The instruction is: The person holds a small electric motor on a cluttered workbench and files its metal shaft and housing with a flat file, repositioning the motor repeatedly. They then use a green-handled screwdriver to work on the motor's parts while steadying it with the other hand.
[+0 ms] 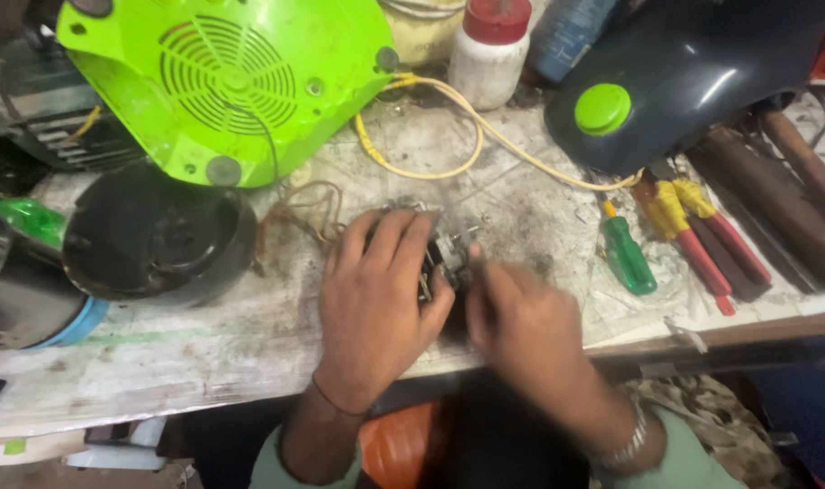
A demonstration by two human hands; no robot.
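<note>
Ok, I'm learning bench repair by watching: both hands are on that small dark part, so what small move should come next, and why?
Probably steady the small dark part before working further. The left hand covers and grips it from above, while the right hand is blurred at its right side, so what its fingers hold cannot be told. Thin wires trail off to the left.

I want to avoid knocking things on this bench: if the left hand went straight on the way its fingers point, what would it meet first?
The left hand points away and slightly right. Past the small metal part it grips, the yellow cable likely comes first, then the white bottle; depth is unclear.
</note>
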